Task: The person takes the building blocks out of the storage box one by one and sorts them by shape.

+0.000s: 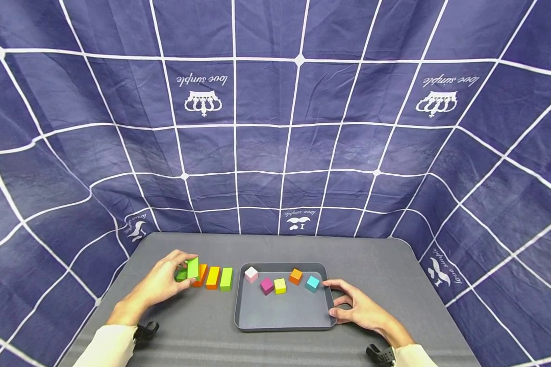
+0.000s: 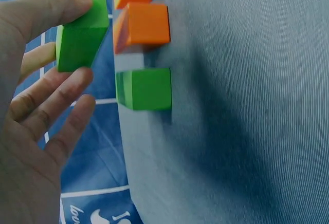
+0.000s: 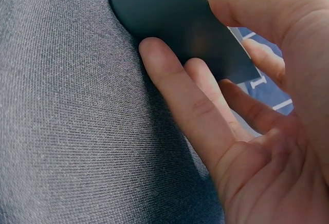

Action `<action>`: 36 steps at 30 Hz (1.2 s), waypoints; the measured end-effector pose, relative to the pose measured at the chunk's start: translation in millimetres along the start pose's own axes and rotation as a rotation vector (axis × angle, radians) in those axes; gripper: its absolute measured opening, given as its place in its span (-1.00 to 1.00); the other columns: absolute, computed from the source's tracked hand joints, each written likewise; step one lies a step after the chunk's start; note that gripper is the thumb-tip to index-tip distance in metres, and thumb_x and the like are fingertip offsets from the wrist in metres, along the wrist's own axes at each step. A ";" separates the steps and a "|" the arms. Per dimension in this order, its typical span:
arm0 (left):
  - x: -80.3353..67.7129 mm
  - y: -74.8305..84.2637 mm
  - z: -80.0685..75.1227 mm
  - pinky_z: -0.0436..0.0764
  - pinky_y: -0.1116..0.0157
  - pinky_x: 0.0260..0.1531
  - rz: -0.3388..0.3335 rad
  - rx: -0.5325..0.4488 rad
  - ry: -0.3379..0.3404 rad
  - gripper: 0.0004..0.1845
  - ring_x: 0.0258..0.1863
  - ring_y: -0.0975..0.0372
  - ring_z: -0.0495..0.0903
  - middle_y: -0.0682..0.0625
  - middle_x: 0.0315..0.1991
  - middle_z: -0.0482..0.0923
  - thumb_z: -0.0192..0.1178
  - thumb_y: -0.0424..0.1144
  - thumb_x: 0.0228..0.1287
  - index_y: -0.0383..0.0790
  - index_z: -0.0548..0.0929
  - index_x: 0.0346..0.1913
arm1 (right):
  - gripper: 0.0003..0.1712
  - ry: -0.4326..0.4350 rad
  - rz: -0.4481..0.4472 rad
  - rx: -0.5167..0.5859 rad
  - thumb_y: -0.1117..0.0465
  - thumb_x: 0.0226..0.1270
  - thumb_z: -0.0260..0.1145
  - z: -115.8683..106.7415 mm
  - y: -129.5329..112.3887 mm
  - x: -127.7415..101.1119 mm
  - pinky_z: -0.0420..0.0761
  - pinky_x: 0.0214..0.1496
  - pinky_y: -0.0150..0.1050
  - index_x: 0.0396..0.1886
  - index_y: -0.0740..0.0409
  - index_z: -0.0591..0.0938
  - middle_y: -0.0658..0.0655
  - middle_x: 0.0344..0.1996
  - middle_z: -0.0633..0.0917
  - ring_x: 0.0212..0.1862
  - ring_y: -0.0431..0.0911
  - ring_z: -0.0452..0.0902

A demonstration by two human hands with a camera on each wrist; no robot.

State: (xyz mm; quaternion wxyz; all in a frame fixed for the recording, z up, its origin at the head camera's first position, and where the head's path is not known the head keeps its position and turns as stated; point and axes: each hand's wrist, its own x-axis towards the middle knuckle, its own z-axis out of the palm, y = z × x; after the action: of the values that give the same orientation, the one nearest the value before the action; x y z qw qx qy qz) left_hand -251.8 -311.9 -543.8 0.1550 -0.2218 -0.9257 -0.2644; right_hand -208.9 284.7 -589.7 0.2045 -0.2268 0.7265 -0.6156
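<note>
In the head view, a green block is pinched by the left hand, the thumb set against one face and fingertips against the opposite side. In the left wrist view, the remaining fingers are seen spread loosely beneath the block, held to the left of the tray. Beside it on the table, a darker green block, an orange block, a yellow-orange block and a lime block are lined up. The tray's right rim is touched by the right hand, its digits parted; in the right wrist view, fingertips are laid against the outer wall. Whether any pressure is applied cannot be told. White, magenta, yellow, orange and cyan cubes are contained in the tray's far half.
</note>
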 end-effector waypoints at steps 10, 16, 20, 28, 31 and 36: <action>-6.2 -18.2 -11.0 0.87 0.10 -0.05 -0.039 0.015 0.011 -0.30 -0.12 0.07 0.83 -0.07 0.09 0.80 0.82 -0.32 0.11 -0.34 0.83 0.35 | -0.09 0.003 0.014 0.005 0.43 0.59 0.53 0.6 -2.1 0.0 0.97 0.02 -0.03 0.78 0.37 0.30 0.71 0.47 0.42 0.15 -0.04 0.86; -11.9 -31.5 -14.5 0.83 0.16 -0.12 -0.010 0.039 0.040 -0.31 -0.16 0.12 0.80 -0.16 0.10 0.81 0.80 -0.39 0.12 -0.42 0.80 0.35 | -0.08 0.010 0.024 0.003 0.42 0.58 0.54 1.3 -2.6 -0.1 0.97 0.02 -0.03 0.78 0.35 0.31 0.69 0.49 0.41 0.15 -0.05 0.85; -14.5 -38.8 -15.3 0.83 0.18 -0.15 -0.003 0.050 0.052 -0.31 -0.17 0.16 0.78 -0.20 0.12 0.81 0.78 -0.44 0.12 -0.45 0.79 0.35 | -0.09 0.011 0.013 -0.005 0.44 0.57 0.53 1.2 -2.4 -0.6 0.97 0.00 -0.05 0.78 0.35 0.32 0.70 0.48 0.42 0.14 -0.06 0.86; -18.1 -50.5 -15.3 0.90 0.13 -0.11 -0.060 0.033 0.030 -0.29 -0.12 -0.03 0.87 -0.36 0.22 0.77 0.70 -0.54 0.19 -0.54 0.72 0.42 | -0.09 0.010 0.017 -0.004 0.43 0.58 0.53 0.6 -2.7 0.0 0.96 0.00 -0.07 0.78 0.35 0.32 0.70 0.49 0.40 0.14 -0.05 0.85; -18.2 -53.3 -15.8 0.91 0.12 -0.12 -0.062 0.016 0.027 -0.29 -0.13 -0.05 0.88 -0.40 0.24 0.75 0.68 -0.59 0.17 -0.57 0.71 0.41 | -0.09 0.011 0.016 -0.001 0.43 0.58 0.53 1.2 -2.8 -0.3 0.96 0.01 -0.07 0.78 0.36 0.32 0.71 0.49 0.40 0.15 -0.04 0.85; -18.2 -56.4 -14.4 0.88 0.16 -0.09 -0.071 0.037 -0.020 -0.31 -0.09 -0.04 0.85 -0.38 0.27 0.76 0.65 -0.61 0.18 -0.54 0.71 0.42 | -0.09 0.012 0.010 -0.001 0.44 0.57 0.53 2.2 -3.1 -1.1 0.96 0.02 -0.06 0.77 0.38 0.32 0.71 0.50 0.39 0.17 -0.03 0.85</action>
State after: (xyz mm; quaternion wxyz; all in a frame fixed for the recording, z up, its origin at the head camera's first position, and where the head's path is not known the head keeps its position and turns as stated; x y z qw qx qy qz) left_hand -261.6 -368.9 -563.2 0.1405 -0.1883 -0.9392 -0.2503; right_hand -206.5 283.1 -586.9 0.2031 -0.2195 0.7291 -0.6156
